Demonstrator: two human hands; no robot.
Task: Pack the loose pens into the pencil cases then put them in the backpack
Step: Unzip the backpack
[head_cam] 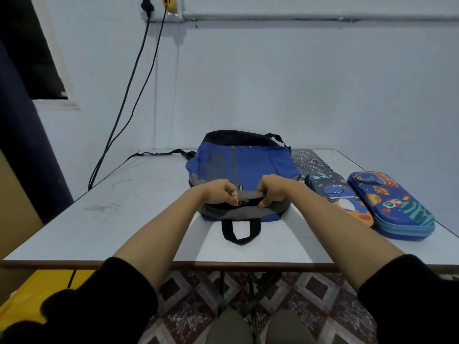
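Note:
A blue, grey and black backpack (255,162) lies flat on the white table (124,219), its top and black carry handle (240,230) facing me. My left hand (219,193) and my right hand (272,191) both pinch the grey fabric at the backpack's top opening, close together on either side of the zip. Two closed pencil cases lie to the right: a dark blue one with a dinosaur (340,197) and a blue space-themed one (392,204). No loose pens are visible.
A patterned dark mat (308,160) lies behind the pencil cases. A black strap (161,153) trails left from the backpack. Cables (129,95) hang down the wall at the left. Yellow and dark objects sit at the lower left.

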